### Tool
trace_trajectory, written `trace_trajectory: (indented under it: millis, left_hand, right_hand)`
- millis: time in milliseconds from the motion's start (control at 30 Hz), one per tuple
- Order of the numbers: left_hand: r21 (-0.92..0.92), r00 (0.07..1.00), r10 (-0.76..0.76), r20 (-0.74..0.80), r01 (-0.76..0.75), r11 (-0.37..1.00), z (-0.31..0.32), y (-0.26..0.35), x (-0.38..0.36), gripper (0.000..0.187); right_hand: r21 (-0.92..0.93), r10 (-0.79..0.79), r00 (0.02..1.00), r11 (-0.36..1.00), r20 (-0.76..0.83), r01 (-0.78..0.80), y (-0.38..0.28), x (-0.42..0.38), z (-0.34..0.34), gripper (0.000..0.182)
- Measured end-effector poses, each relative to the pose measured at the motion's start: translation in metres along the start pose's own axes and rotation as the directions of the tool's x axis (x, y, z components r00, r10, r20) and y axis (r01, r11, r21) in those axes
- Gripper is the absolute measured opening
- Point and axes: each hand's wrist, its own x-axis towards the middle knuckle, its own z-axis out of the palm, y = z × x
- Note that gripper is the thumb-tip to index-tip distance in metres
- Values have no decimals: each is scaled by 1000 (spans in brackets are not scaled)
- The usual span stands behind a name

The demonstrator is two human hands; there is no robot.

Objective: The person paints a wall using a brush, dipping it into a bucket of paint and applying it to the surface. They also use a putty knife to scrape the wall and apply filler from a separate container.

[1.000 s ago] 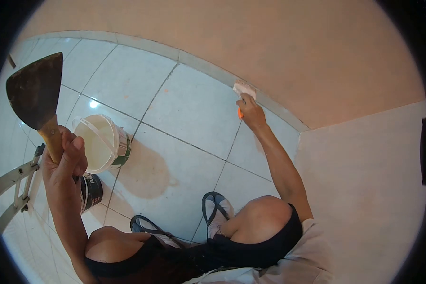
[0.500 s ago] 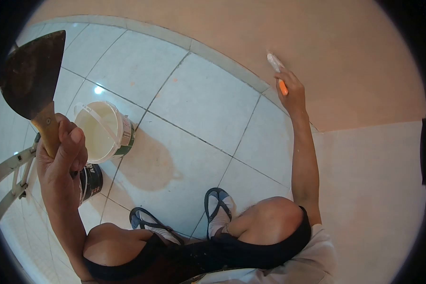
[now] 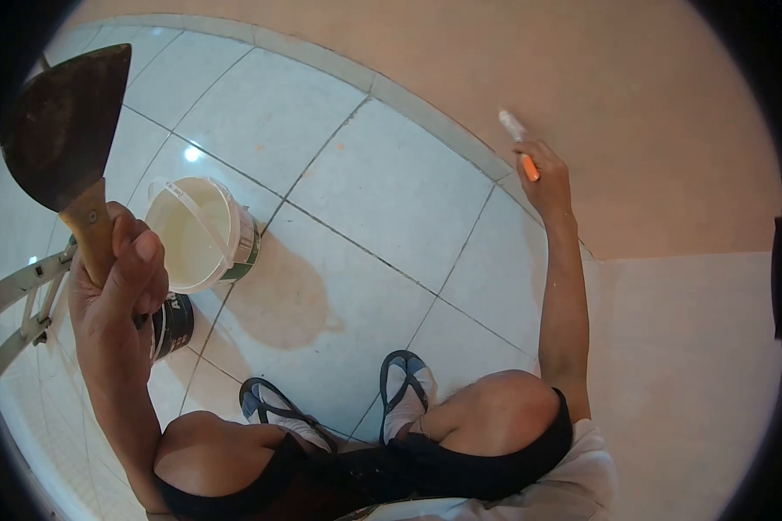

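My left hand [image 3: 117,269] is wrapped around the wooden handle of a wide putty knife [image 3: 69,122]. Its broad, dark blade points up at the left of the view. On the right, my right hand [image 3: 545,181] grips a small orange-handled tool [image 3: 530,167] with a whitish, narrow head. That head lies against the peach-coloured wall [image 3: 652,130] in this view, just above the baseboard. Behind my left hand stands an open white bucket [image 3: 245,247] with pale contents and its handle laid across the opening.
A black bucket [image 3: 178,321] stands beside the white one, partly behind my left wrist. At the far left is a metal ladder [image 3: 26,286]. Pale floor tiles [image 3: 365,234] run up to the baseboard [image 3: 321,65]. My sandalled feet [image 3: 404,391] rest between my bent knees.
The view has shifted slightly, so floor, buckets and wall sit a little differently in it. Both hands keep their grips, and the right-hand tool stays at nearly the same wall spot.
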Motion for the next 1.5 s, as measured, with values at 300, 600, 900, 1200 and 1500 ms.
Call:
trace_trajectory:
  millis: [300,600,900,1200,1500]
  left_hand:
    - [0,998,-9,58,9,1000,-4,0,2,21]
    - [-97,997,-54,55,59,993,-27,-10,9,21]
    - [-168,996,-77,-40,69,983,-29,-2,5,20]
    - [-202,997,-82,-8,78,976,-39,4,-1,19]
    - [-246,997,-52,-52,38,969,-29,21,-9,17]
  right_hand:
    - [109,207,944,964,256,-241,30,33,44,13]
    - [114,25,962,992,271,-58,8,29,53,16]
    - [112,-20,990,994,141,4,-19,45,38,15]
    - [95,-4,999,996,39,0,-7,62,53,13]
    - [-60,107,970,994,219,-96,-7,63,72,16]
